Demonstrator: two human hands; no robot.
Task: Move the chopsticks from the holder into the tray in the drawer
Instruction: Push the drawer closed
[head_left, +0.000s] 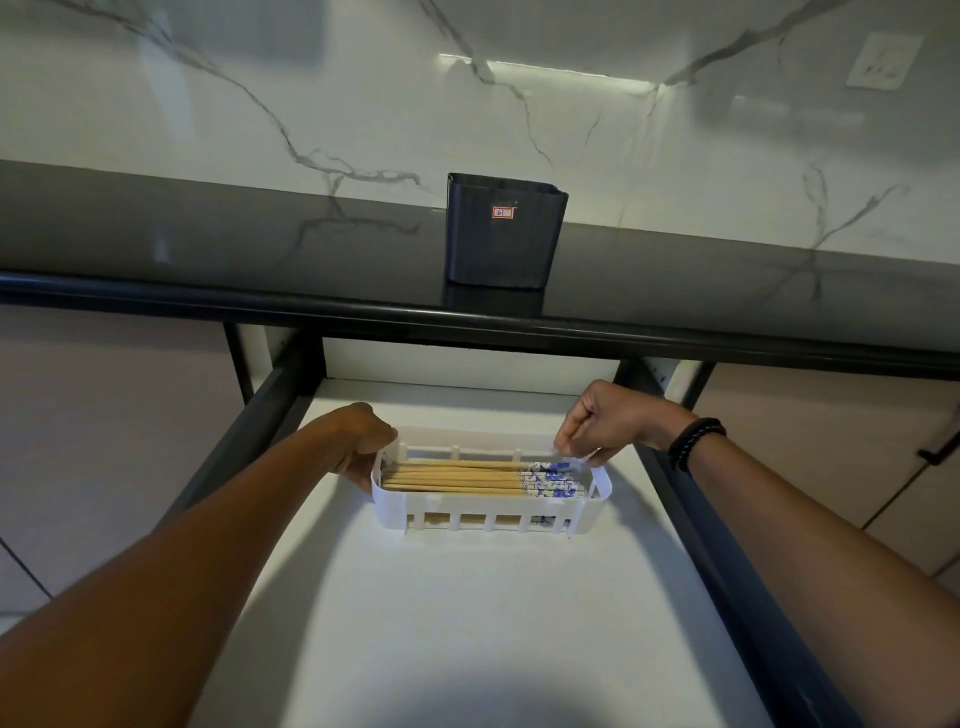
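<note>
Left hand (363, 441) and right hand (602, 426) grip tray (467, 506); chopsticks (457, 475) inside.

Holds a white tray (467, 506) on the drawer (467, 597) floor, toward the back (chopsticks (457, 475) lying flat inside, patterned ends to the right). Carries a dark holder (501, 234) upright on the glossy counter (208, 244) above, near the front edge, well apart from the tray.
</note>
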